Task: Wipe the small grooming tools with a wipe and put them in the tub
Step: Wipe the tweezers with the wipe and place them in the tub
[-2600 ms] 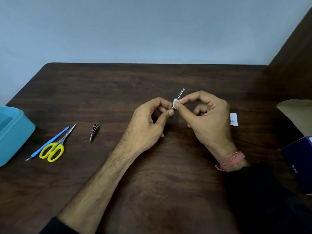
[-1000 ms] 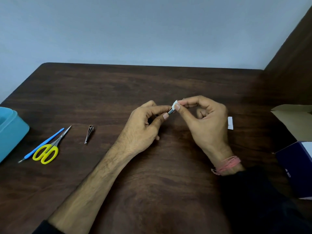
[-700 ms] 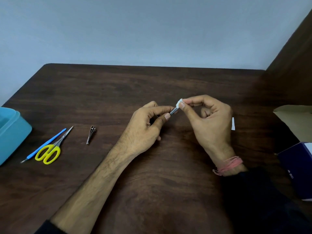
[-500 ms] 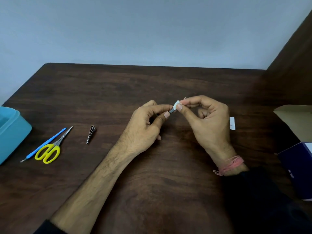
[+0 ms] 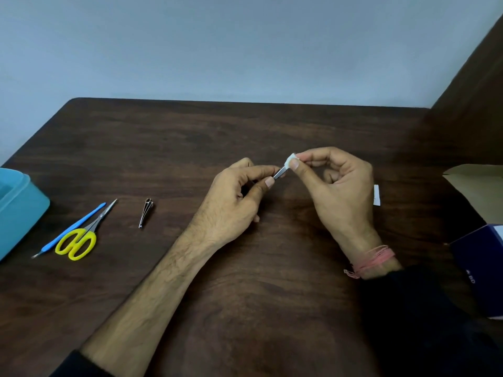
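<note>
Wipe (image 5: 291, 160) further out along metal tool (image 5: 279, 173) than 0.5 s ago.

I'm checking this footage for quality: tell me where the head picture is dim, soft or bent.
Head view: even, dim light; the table goes almost black toward the near right. The metal tool and wipe between the left hand and right hand look soft. The wide lens splays the table's edges; the tub is cropped.

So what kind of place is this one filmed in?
Probably a plain indoor room, home or office, though I can't tell which: a dark wooden table pushed against a bare pale wall, with a cardboard box at the right edge.
</note>
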`<state>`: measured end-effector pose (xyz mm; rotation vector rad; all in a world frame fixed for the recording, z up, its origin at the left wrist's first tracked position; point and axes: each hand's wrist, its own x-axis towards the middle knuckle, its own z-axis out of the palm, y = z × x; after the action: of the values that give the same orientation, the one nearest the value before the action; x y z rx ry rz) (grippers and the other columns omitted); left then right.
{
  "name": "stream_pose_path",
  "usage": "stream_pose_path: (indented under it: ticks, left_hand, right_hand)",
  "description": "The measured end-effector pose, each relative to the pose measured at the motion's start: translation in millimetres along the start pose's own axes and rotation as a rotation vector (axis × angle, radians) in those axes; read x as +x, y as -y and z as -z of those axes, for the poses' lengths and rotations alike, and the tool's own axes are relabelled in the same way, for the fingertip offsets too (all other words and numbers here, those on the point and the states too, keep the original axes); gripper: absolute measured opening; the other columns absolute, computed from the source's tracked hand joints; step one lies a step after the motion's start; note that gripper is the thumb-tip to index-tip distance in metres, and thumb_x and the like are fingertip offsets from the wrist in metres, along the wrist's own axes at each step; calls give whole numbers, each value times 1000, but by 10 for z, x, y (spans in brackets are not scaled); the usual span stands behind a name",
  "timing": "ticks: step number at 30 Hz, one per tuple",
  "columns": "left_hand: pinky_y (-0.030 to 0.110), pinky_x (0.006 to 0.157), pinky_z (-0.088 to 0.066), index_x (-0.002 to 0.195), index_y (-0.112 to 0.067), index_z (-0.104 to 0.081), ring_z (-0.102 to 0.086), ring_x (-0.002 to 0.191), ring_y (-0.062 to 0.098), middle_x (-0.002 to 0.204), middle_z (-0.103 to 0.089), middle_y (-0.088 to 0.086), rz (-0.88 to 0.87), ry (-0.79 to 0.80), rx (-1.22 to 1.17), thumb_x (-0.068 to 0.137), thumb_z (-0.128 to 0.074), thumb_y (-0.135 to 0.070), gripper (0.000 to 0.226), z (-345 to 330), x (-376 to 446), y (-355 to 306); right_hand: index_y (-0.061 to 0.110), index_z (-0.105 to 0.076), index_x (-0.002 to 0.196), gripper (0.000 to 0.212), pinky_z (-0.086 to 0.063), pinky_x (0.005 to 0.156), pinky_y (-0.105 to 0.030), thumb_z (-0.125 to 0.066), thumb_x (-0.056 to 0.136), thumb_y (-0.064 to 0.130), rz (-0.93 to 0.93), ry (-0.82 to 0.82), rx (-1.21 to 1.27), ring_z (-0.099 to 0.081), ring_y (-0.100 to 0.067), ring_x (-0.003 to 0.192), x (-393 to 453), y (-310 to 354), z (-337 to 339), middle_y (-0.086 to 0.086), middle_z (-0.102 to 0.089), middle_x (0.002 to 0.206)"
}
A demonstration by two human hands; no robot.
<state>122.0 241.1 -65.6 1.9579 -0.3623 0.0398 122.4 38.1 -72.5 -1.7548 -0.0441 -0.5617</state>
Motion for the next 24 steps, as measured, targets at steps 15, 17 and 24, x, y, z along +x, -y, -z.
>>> stream_pose_path:
  ticks: [15,17,24]
  left_hand:
    - [23,55,-59,134,-22,-80,-64,75,3,95,-55,-9,-11,12,0,111,-67,-17,27,0,-5,-6]
    - [22,54,-59,135,-20,-79,-64,75,3,95,-54,-9,-11,6,2,111,-67,-16,28,0,-4,1]
    - [23,54,-60,135,-20,-80,-64,74,3,94,-54,-11,-9,13,-1,111,-67,-16,28,5,-9,10]
  right_hand:
    - [24,-82,93,10,-47,48,-57,-91,93,26,14,-27,-7,-63,-49,58,3,-1,-4,5,-84,97]
    - [24,-82,93,9,-46,47,-55,-91,93,26,27,-14,-16,-60,-42,54,-2,-6,-6,6,-84,96]
    - [21,-82,94,9,-60,65,-65,-91,93,24,-3,-26,24,-75,-45,75,8,8,-7,4,-84,95]
